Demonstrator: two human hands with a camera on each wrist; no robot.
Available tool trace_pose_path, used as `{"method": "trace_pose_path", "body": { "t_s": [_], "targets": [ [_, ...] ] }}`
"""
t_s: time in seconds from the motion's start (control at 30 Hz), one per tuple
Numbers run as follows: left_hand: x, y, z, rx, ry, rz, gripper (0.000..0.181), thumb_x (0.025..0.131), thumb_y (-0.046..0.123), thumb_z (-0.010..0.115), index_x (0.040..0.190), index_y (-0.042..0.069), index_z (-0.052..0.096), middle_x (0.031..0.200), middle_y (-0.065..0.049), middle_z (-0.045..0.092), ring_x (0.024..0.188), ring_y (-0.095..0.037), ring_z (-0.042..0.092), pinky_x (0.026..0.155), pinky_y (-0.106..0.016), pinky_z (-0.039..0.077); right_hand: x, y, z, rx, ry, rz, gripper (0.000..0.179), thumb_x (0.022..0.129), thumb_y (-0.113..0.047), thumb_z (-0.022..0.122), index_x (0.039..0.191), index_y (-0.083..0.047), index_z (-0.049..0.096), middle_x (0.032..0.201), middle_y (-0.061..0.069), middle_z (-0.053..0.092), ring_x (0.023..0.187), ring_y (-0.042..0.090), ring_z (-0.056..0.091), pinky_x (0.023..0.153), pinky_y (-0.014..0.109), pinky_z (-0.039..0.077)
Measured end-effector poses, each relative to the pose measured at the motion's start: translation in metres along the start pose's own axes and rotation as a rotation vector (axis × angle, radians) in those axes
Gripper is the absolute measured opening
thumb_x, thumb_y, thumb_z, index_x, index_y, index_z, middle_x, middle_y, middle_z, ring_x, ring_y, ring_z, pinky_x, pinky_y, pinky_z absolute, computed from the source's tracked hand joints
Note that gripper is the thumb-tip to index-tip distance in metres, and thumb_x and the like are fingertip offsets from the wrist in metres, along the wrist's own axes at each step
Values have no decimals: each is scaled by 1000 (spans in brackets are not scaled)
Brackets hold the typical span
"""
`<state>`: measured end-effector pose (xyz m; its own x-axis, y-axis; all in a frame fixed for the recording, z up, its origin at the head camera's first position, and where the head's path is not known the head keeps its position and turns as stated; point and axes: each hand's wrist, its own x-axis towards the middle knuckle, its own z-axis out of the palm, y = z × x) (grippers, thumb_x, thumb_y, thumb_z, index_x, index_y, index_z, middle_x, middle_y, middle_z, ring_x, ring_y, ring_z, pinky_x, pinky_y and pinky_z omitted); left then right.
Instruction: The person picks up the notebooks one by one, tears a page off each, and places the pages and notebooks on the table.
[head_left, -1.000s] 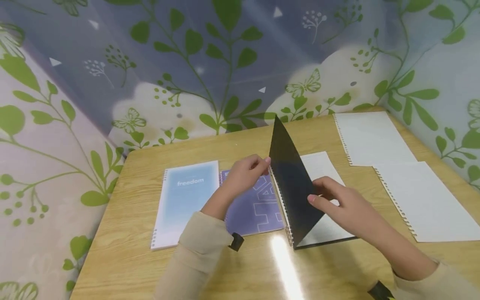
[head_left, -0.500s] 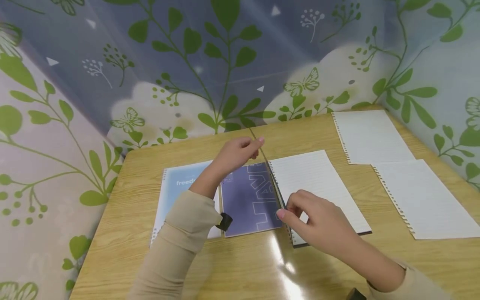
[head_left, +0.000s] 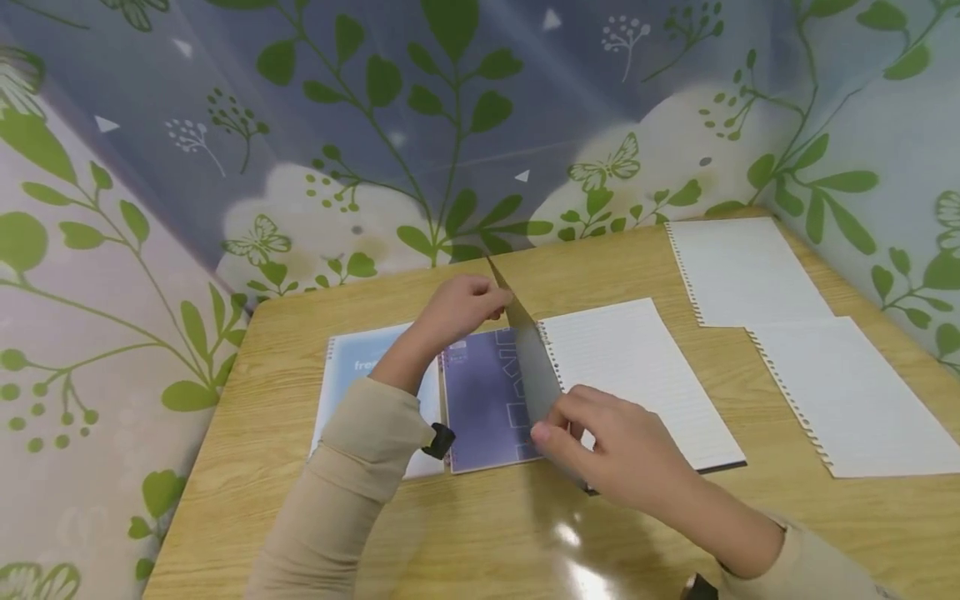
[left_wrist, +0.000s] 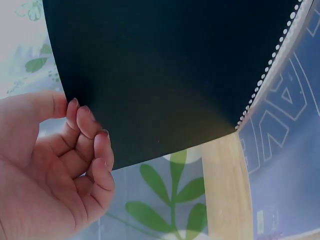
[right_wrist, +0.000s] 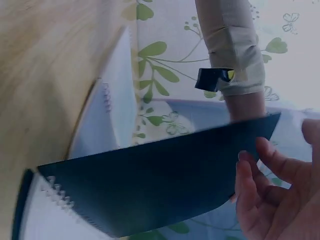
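A spiral notebook [head_left: 626, 375] lies open, its lined white page facing up. Its black cover [left_wrist: 150, 75] stands raised along the spiral, leaning left over a purple notebook [head_left: 480, 400]. My left hand [head_left: 459, 308] pinches the cover's free edge toward its far corner. Nearer to me, my right hand [head_left: 618, 446] holds the same edge by thumb and fingertips, close to the near corner. The right wrist view has the right hand's curled fingers [right_wrist: 247, 172] against the dark cover, with the left sleeve [right_wrist: 232, 50] behind. Left of the purple one, a blue "freedom" notebook [head_left: 345, 392] is partly hidden by my left arm.
Two loose sheets with ragged punched edges lie on the right, one far sheet [head_left: 750, 271] and one near sheet [head_left: 862, 400]. The wooden table [head_left: 262, 400] meets walls [head_left: 315, 125] printed with leaves at the back and sides.
The black cover has swung up from the right and now tips left, uncovering the lined page. Both hands have moved left with it.
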<state>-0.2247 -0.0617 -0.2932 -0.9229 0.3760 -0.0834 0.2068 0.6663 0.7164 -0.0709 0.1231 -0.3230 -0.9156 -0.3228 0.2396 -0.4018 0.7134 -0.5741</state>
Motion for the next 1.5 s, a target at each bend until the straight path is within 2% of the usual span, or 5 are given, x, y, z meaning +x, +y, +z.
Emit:
{"method": "trace_pose_path", "body": {
  "t_s": [0.23, 0.53, 0.77, 1.13, 1.5],
  "targets": [
    [-13, -13, -21, 101, -110, -50, 35, 92, 36, 50, 74, 8, 58, 81, -5, 61, 65, -14, 50, 63, -27, 42, 29, 83, -9, -92, -93, 209, 40, 93, -46, 45, 104, -13, 64, 97, 5, 65, 85, 18, 59, 63, 32, 48],
    [-35, -51, -30, 125, -198, -163, 38, 89, 44, 55, 74, 9, 53, 87, -4, 62, 78, -22, 57, 68, -30, 44, 30, 203, -25, -222, -314, 466, 92, 87, -59, 47, 133, 18, 29, 131, 45, 28, 119, 59, 26, 93, 67, 32],
    [-40, -83, -12, 183, -147, -271, 42, 87, 41, 59, 63, 12, 41, 71, -5, 56, 70, -24, 56, 57, -25, 38, 30, 205, -7, -67, -281, 544, 97, 84, -57, 55, 136, 19, 23, 132, 44, 21, 118, 57, 23, 97, 64, 28],
    [-42, -127, 20, 284, -119, -397, 46, 84, 44, 61, 60, 15, 36, 51, 4, 28, 50, -12, 24, 50, -27, 24, 35, 198, 1, -133, -256, 603, 93, 81, -43, 63, 137, 18, 20, 130, 42, 21, 114, 57, 25, 91, 63, 32],
    [-43, -131, 31, 372, -106, -468, 42, 82, 48, 62, 67, 13, 46, 57, 2, 39, 54, -14, 36, 50, -29, 29, 34, 190, 2, -189, -208, 573, 87, 82, -40, 64, 136, 16, 25, 132, 42, 22, 115, 58, 27, 89, 65, 33]
  ]
}}
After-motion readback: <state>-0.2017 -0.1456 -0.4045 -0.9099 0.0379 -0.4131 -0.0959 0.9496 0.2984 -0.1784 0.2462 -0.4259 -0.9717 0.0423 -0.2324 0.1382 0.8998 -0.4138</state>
